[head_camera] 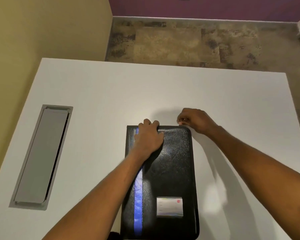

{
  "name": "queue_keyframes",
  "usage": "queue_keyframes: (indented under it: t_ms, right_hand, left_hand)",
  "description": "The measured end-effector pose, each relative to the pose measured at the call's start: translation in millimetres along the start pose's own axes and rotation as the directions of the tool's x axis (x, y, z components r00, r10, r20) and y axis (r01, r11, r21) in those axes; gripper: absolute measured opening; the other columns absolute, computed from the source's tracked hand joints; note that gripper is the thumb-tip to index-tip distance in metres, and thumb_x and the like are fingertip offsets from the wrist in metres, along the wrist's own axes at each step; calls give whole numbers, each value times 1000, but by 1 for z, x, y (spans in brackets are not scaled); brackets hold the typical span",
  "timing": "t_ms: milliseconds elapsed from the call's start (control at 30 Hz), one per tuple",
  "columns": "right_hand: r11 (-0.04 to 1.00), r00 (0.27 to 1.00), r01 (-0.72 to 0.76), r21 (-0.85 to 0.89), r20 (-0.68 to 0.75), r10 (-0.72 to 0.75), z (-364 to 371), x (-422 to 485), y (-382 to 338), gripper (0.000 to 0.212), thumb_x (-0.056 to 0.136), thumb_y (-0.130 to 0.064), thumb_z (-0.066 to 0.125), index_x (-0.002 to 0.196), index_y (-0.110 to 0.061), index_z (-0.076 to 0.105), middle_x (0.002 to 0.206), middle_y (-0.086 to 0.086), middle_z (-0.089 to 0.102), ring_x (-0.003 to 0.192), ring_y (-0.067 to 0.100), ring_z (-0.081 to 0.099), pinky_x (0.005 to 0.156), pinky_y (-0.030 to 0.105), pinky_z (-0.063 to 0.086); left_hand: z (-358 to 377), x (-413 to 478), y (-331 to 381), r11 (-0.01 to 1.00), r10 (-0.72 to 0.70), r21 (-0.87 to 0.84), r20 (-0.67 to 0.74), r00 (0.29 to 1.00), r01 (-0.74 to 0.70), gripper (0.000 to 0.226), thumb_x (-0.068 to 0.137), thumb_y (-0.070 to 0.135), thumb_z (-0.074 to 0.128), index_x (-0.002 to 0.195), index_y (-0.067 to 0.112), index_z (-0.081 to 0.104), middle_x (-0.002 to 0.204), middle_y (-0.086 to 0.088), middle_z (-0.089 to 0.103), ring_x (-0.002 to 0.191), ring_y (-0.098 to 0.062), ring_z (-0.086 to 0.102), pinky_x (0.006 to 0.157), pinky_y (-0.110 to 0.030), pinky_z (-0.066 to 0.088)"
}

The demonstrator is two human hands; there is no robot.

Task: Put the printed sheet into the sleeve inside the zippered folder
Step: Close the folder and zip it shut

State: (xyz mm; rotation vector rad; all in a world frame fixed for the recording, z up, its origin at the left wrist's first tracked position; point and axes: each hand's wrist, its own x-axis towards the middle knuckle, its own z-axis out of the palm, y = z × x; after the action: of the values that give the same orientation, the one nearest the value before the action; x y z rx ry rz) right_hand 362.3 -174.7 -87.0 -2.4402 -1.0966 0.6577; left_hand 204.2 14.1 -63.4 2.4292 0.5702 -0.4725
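Note:
A black zippered folder (pixel 171 170) with a blue stripe and a small white label lies closed on the white table (pixel 163 92), long side pointing away from me. My left hand (pixel 149 137) rests flat on its far left part and presses it down. My right hand (pixel 196 121) is at the folder's far right corner, fingers pinched together on something small at the zipper edge, likely the zipper pull. No printed sheet is in view.
A grey cable hatch (pixel 42 156) is set into the table on the left. The table's far edge drops to a brown tiled floor (pixel 197 42). A yellow wall runs along the left side.

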Motion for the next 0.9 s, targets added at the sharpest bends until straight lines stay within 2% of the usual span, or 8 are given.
queue_keyframes:
  t_ms: [100,333,467,500,567,667,800,900]
  right_hand:
    - [995,994,77,-57,81,-72,-1,23,-4,5,93,-30,72,97,-31,75,100,-9,68,90,14,66,79,37,52]
    - [968,971,224,-117,115,-211,19,63,-31,7,94,-39,70,99,-34,72,101,-14,66,87,7,65,68,26,42]
    - [960,963,249,-126,143,-231,23,80,-49,8,96,-37,66,100,-34,71,103,-14,66,90,9,64,71,28,42]
    - [961,961,249,-123,154,-229,24,84,-53,8,96,-38,66,100,-33,72,103,-14,66,91,10,64,73,29,45]
    - [960,956,255,-113,176,-233,23,89,-62,10,95,-40,67,97,-32,72,103,-14,67,92,11,65,76,32,49]
    - [958,947,268,-98,209,-244,23,95,-71,12,94,-42,68,96,-31,72,100,-11,68,90,12,64,77,32,49]
    - [961,944,266,-75,223,-244,26,99,-75,11,94,-38,67,96,-28,72,100,-11,69,90,11,63,74,29,42]
    - [960,942,270,-74,225,-248,28,101,-77,10,95,-36,66,96,-28,72,101,-12,70,91,10,64,75,29,46]
  left_hand:
    - [1,0,0,1000,-15,14,-9,1000,15,32,94,37,51,118,18,57,119,-9,49,111,-29,46,94,-57,51]
    - [7,-1,3,1000,-5,4,-59,998,6,35,96,37,54,127,19,57,123,-7,49,116,-27,47,90,-55,52]
    - [11,-11,-2,999,9,-38,-148,989,-15,57,96,34,62,149,23,46,146,-6,44,134,-27,45,104,-53,48]
    - [9,-14,-7,999,-35,-30,-217,976,29,63,94,34,64,152,22,44,154,-7,40,140,-27,41,110,-53,44]
    - [3,-21,-23,975,-221,-68,-344,913,211,70,93,35,64,156,17,39,160,-10,35,144,-30,36,113,-50,40]
    - [-1,-27,-44,878,-471,-255,-311,826,405,72,96,31,59,158,8,31,159,-14,35,143,-33,34,114,-47,36]
    - [0,-29,-56,869,-473,-301,-273,838,392,66,98,24,56,156,2,34,153,-17,42,138,-35,38,115,-42,34]
    - [0,-29,-63,869,-463,-323,-266,845,375,62,97,21,56,153,3,38,153,-16,42,138,-35,38,116,-40,33]
